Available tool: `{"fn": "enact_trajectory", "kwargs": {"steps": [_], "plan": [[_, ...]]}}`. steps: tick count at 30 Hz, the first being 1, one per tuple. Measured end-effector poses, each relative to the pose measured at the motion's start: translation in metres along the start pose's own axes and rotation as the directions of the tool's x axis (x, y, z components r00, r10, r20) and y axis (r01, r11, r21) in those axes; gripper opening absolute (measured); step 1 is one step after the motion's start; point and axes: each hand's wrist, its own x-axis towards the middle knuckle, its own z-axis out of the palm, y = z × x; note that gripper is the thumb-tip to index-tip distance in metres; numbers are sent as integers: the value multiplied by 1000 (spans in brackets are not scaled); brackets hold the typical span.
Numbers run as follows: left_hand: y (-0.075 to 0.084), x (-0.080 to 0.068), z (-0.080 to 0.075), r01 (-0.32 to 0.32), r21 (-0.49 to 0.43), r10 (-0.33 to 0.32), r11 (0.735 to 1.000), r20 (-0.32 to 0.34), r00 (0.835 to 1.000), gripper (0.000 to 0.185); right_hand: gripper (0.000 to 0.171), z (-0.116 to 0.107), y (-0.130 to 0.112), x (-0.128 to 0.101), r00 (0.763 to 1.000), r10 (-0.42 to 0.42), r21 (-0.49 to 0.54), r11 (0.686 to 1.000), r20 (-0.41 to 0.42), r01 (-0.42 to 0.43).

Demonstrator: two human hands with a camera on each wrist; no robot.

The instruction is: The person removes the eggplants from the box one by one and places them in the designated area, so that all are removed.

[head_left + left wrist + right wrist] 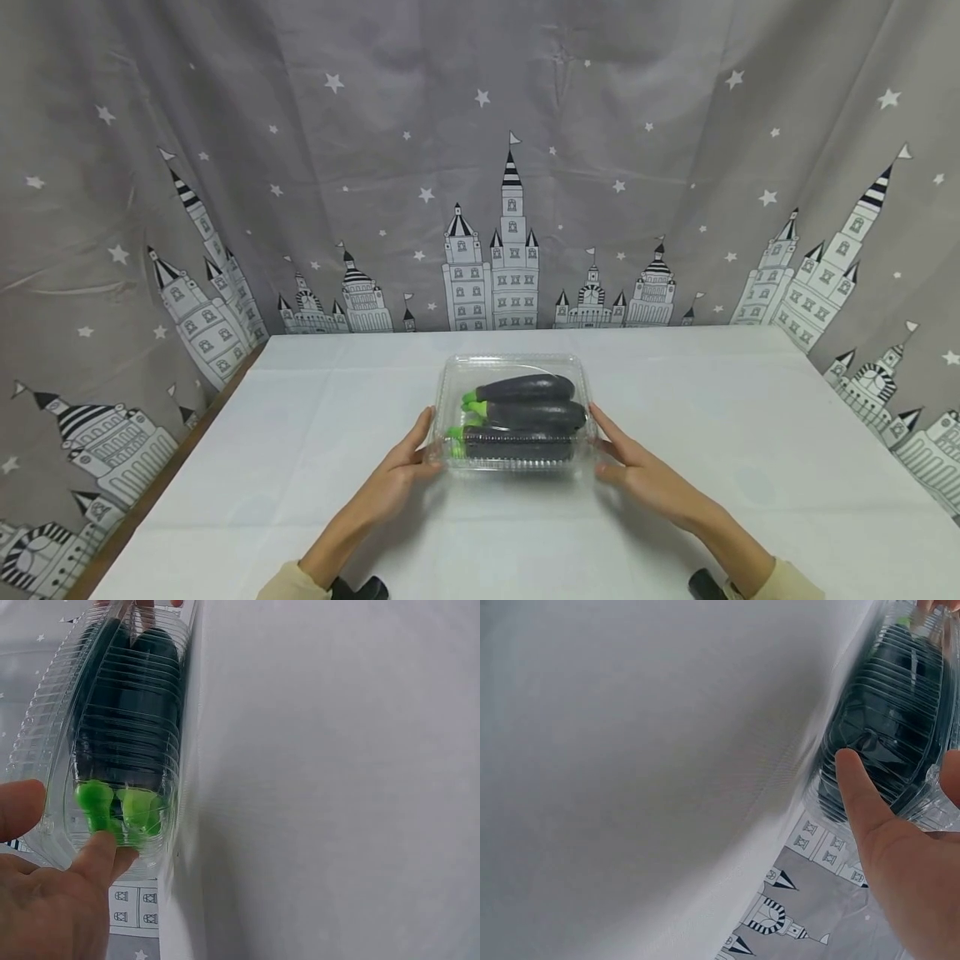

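Clear plastic clamshell (516, 414) of aubergines (525, 412), mid-frame, is clasped by both hands (405, 467) (633, 467); even pressure is advised

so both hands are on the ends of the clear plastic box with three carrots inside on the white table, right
Not carrots: the head view shows three dark eggplants with green stems inside the clear plastic box. The left hand and right hand do hold its ends on the white table.
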Motion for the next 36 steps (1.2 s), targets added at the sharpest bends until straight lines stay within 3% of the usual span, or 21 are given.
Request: {"fn": "enact_trajectory", "kwargs": {"steps": [23, 30, 36], "plan": [[-1, 0, 3, 14, -17, -15, 1000, -43, 999, 74, 80, -1, -2, 1, 1000, 7, 1, 1000, 8, -7], [-5, 0, 5, 54, -58, -60, 997, -99, 993, 85, 80, -2, -1, 2, 1000, 9, -5, 1000, -4, -9], [-8, 2, 8, 86, -39, -89, 996, -101, 991, 82, 79, -3, -1, 1, 1000, 9, -5, 1000, -4, -9]]}}
